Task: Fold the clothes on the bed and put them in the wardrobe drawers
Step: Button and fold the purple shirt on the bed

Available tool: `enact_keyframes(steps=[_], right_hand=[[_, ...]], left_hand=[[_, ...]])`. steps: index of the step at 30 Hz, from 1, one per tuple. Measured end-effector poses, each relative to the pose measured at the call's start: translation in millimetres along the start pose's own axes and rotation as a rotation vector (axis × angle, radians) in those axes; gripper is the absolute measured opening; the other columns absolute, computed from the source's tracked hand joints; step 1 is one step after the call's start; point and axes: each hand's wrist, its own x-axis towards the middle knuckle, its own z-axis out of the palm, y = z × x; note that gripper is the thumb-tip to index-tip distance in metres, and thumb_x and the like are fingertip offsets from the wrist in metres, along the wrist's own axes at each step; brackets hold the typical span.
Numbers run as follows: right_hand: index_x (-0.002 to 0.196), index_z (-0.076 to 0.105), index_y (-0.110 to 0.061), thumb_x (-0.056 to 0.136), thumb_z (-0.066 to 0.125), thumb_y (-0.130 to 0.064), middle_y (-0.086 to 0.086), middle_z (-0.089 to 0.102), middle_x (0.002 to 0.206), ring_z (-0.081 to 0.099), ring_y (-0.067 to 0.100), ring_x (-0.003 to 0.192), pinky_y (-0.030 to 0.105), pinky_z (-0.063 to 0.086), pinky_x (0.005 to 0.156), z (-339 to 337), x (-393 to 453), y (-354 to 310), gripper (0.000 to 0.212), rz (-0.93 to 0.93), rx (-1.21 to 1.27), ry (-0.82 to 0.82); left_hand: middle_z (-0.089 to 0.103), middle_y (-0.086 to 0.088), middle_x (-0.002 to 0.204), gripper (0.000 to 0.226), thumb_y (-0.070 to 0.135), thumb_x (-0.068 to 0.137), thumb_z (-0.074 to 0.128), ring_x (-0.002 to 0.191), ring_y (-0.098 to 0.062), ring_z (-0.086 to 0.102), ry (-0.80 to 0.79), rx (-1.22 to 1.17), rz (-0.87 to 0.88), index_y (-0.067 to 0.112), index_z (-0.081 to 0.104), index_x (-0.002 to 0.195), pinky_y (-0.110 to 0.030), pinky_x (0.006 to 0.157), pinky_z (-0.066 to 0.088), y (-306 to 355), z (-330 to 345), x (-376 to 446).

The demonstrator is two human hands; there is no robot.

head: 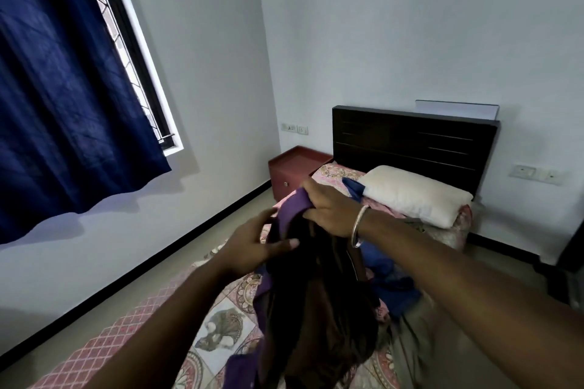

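Patterned quilted bed, right hand gripping limp purple garment, left hand fingers loosely spread

We've only got one view here, a wide-angle head cam looking forward and down along the bed toward its headboard. It sits close above the near end of the bed, so both forearms reach in from the bottom edge. The window is left of the bed, tilted by the lens.
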Motion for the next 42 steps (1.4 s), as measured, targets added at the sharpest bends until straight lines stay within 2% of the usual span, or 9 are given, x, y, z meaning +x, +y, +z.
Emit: enact_keyframes(steps=[5,10,14,18,26,32,35,39,42], right_hand=[[0.116,0.047,-0.004,0.078,0.05,-0.007,-0.003,0.056,0.093,0.05,0.011,0.084,0.018,0.037,0.076,-24.3,10.7,-13.8,0.038,-0.132,-0.001,0.116],[0.131,0.05,-0.011,0.08,0.059,0.001,0.007,0.065,0.096,0.062,0.023,0.085,0.031,0.05,0.076,-59.0,-5.4,28.6,0.053,-0.117,-0.246,0.199],[0.121,0.058,-0.01,0.082,0.06,0.003,0.006,0.066,0.093,0.059,0.02,0.087,0.015,0.04,0.074,-60.3,-31.5,71.5,0.041,-0.042,-0.364,0.298],[0.128,0.041,-0.032,0.094,0.053,-0.017,0.014,0.071,0.093,0.066,0.039,0.083,0.038,0.052,0.07,-68.8,-50.6,113.7,0.039,0.154,-0.332,0.372],[0.069,0.066,-0.021,0.071,0.04,-0.019,0.003,0.061,0.078,0.062,0.029,0.068,0.04,0.051,0.059,-125.6,-34.0,141.5,0.026,-0.082,-0.552,0.023],[0.113,0.068,-0.024,0.07,0.053,0.003,-0.021,0.063,0.066,0.055,-0.004,0.063,0.02,0.042,0.064,-134.2,-25.2,136.0,0.053,0.074,-0.375,-0.376],[0.113,0.066,-0.022,0.073,0.071,0.002,-0.026,0.053,0.057,0.049,-0.025,0.063,0.003,0.034,0.058,-134.2,-24.7,131.1,0.047,0.021,-0.413,-0.515],[0.085,0.075,-0.022,0.074,0.084,-0.035,-0.012,0.069,0.074,0.059,-0.006,0.067,0.005,0.036,0.06,-128.7,-24.1,129.4,0.019,-0.051,-0.447,-0.522],[0.085,0.077,-0.019,0.076,0.082,-0.035,-0.005,0.075,0.084,0.061,0.0,0.069,0.011,0.044,0.066,-118.4,-25.8,138.3,0.018,-0.061,-0.395,-0.498]], left_hand=[[0.066,0.016,0.084,0.016,0.028,0.082,0.062,0.076,0.007,0.06,0.216,0.074,0.163,0.03,0.063,0.098,-0.025,0.07,0.039,33.7,12.1,22.5],[0.068,-0.016,0.096,0.014,0.018,0.097,0.046,0.091,-0.037,0.06,0.326,0.37,0.218,0.01,0.058,0.099,-0.035,0.066,0.033,49.3,1.8,38.9],[0.07,-0.016,0.1,0.037,0.028,0.092,0.037,0.094,-0.038,0.063,0.329,0.38,0.248,0.011,0.065,0.108,-0.04,0.079,0.048,60.4,-4.2,58.5],[0.061,-0.015,0.11,0.041,0.023,0.094,0.041,0.103,-0.034,0.06,0.373,0.485,0.209,0.013,0.063,0.128,-0.039,0.089,0.048,51.4,-14.9,74.6],[0.064,0.002,0.081,0.043,0.012,0.092,0.047,0.069,-0.016,0.06,-0.176,0.72,0.275,0.051,0.049,0.11,-0.033,0.069,0.05,67.0,-32.3,103.7],[0.065,0.015,0.064,0.027,0.021,0.069,0.056,0.059,0.003,0.057,-0.393,0.429,-0.027,0.029,0.076,0.084,-0.014,0.061,0.042,76.5,-13.7,105.8],[0.073,0.006,0.089,0.047,0.001,0.07,0.07,0.076,-0.005,0.068,-0.597,0.39,-0.173,0.03,0.075,0.106,-0.015,0.064,0.05,82.8,-14.7,105.2],[0.066,0.019,0.093,0.067,0.004,0.065,0.087,0.094,-0.005,0.066,-0.699,0.845,-0.158,0.038,0.068,0.119,-0.015,0.074,0.049,95.9,-11.2,103.5],[0.068,0.019,0.08,0.051,0.001,0.068,0.084,0.077,0.002,0.065,-0.661,0.964,-0.112,0.035,0.073,0.104,-0.009,0.066,0.047,94.5,-6.4,104.7]])
